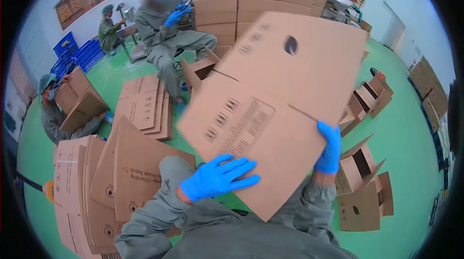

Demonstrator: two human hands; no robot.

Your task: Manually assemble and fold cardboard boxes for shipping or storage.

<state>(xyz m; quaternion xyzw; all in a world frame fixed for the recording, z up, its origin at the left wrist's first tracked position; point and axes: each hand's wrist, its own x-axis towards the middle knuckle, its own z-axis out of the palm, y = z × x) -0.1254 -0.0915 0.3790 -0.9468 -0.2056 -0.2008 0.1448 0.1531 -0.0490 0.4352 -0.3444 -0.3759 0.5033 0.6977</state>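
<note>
A flattened cardboard box (297, 92), brown with a dark leaf mark and dark print, is held up tilted in front of me. My right hand (329, 148), in a blue glove, grips its right edge; the thumb lies on the near face and the other fingers are partly hidden. My left hand (220, 177), also blue-gloved, rests on the lower left part of the panel with its fingers stretched out and spread. Close to my left forearm leans a bundle of flat cardboard sheets (79, 186).
Flat cartons (140, 97) lie stacked ahead on the left. Opened boxes (360, 167) stand on the green floor at my right. A seated person (162, 31) holds something dark; another (58, 114) handles cardboard at far left. Big cartons (216, 10) are piled behind.
</note>
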